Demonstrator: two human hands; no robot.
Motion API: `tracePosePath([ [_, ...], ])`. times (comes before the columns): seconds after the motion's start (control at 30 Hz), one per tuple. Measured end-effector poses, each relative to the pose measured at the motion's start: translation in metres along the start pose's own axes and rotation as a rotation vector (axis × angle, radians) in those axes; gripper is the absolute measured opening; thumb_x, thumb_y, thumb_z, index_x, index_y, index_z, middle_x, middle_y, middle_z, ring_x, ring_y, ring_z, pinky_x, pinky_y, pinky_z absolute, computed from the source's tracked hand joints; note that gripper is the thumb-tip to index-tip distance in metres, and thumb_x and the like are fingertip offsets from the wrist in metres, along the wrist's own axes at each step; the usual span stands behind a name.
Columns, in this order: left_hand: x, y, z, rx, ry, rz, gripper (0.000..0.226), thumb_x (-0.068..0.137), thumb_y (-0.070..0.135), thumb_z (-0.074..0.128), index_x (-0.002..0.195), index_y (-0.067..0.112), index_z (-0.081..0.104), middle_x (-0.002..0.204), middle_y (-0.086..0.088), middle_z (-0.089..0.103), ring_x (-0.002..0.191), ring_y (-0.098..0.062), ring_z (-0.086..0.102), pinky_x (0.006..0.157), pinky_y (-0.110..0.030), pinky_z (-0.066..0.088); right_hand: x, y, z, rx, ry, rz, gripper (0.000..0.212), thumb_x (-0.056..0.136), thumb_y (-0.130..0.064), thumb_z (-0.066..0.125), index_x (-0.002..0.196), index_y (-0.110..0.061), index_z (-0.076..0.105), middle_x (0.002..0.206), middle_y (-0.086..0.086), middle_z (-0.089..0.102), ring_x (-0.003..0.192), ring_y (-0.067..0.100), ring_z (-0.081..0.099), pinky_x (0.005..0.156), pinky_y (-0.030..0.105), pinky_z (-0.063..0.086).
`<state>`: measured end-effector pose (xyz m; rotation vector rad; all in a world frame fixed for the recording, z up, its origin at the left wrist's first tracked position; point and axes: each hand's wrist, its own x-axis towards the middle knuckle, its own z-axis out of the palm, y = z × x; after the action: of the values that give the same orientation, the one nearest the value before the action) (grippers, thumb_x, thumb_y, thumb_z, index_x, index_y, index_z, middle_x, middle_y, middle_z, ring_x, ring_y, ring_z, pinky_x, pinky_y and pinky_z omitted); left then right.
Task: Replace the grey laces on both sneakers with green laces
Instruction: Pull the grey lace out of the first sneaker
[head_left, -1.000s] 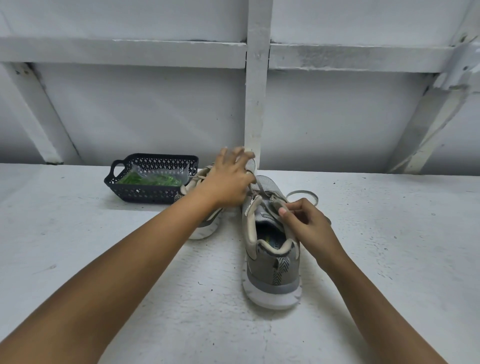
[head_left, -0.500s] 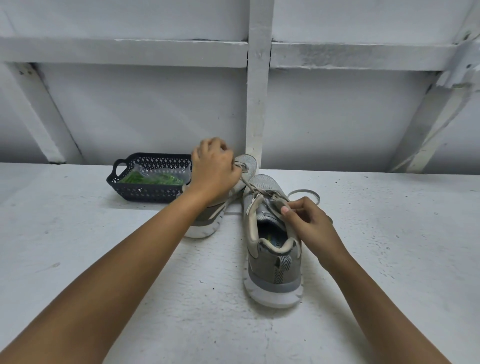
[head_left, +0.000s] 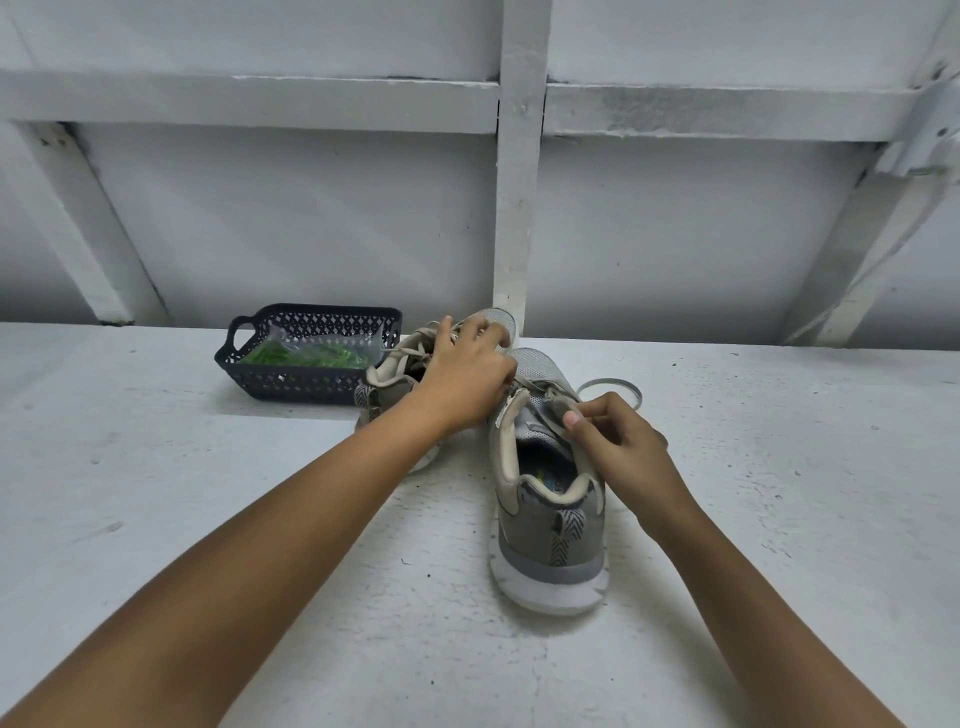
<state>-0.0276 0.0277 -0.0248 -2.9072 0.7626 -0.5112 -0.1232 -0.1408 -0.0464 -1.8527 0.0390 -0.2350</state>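
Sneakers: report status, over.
Left hand on near sneaker's grey lace, grip hidden. Right hand pinches its tongue. Green laces bagged in basket.

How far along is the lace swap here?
Done: nothing swapped; green laces sit bagged in the basket. In hand: right hand pinches the tongue of the near sneaker, left hand at its grey lace. Left: unlace both, including the far sneaker, then relace.
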Motion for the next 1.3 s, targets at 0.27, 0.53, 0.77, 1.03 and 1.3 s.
tracePosePath([
  [0.27, -0.002, -0.021, -0.013, 0.072, 0.165, -0.326, 0.036, 0.086, 0.024, 0.048, 0.115, 0.005, 0.057, 0.129, -0.011, 0.045, 0.123, -0.029, 0.035, 0.107, -0.055, 0.02, -0.002, -0.003, -0.001, -0.007, -0.018, 0.007, 0.008, 0.091, -0.027, 0.06, 0.083, -0.024, 0.06, 0.093, -0.003, 0.068, 0.08, -0.001, 0.06, 0.065, 0.012, 0.045],
  [0.53, -0.003, -0.018, -0.01, -0.064, 0.14, -0.178, 0.032, 0.087, 0.023, 0.051, 0.118, 0.022, 0.058, 0.135, -0.009, 0.042, 0.128, -0.029, 0.029, 0.108, -0.055, 0.017, -0.002, -0.005, 0.0, -0.017, -0.01, 0.024, 0.008, 0.09, -0.028, 0.06, 0.082, -0.025, 0.06, 0.092, -0.003, 0.067, 0.082, 0.001, 0.06, 0.07, 0.017, 0.046],
  [0.77, 0.001, 0.002, 0.003, -0.014, 0.026, -0.02, 0.025, 0.095, 0.031, 0.046, 0.111, 0.02, 0.062, 0.128, -0.002, 0.047, 0.127, -0.023, 0.034, 0.108, -0.055, 0.015, -0.002, -0.003, -0.001, -0.002, -0.016, 0.018, 0.007, 0.091, -0.026, 0.06, 0.084, -0.023, 0.061, 0.09, -0.005, 0.068, 0.076, -0.006, 0.06, 0.06, 0.003, 0.043],
  [1.03, -0.001, -0.033, -0.021, 0.021, 0.213, -0.506, 0.034, 0.085, 0.01, 0.045, 0.118, 0.004, 0.054, 0.125, -0.015, 0.048, 0.117, -0.033, 0.04, 0.103, -0.053, 0.027, -0.002, -0.002, -0.003, -0.003, -0.03, 0.029, 0.008, 0.091, -0.029, 0.06, 0.084, -0.025, 0.061, 0.092, -0.005, 0.067, 0.08, -0.003, 0.06, 0.063, 0.008, 0.043],
  [1.3, -0.003, -0.011, -0.008, -0.111, 0.068, -0.146, 0.029, 0.091, 0.028, 0.051, 0.119, 0.028, 0.06, 0.14, -0.003, 0.039, 0.134, -0.025, 0.023, 0.11, -0.062, 0.008, -0.001, -0.001, -0.002, -0.016, -0.024, 0.028, 0.008, 0.09, -0.03, 0.06, 0.086, -0.024, 0.061, 0.091, -0.006, 0.067, 0.078, -0.007, 0.06, 0.064, 0.01, 0.043],
])
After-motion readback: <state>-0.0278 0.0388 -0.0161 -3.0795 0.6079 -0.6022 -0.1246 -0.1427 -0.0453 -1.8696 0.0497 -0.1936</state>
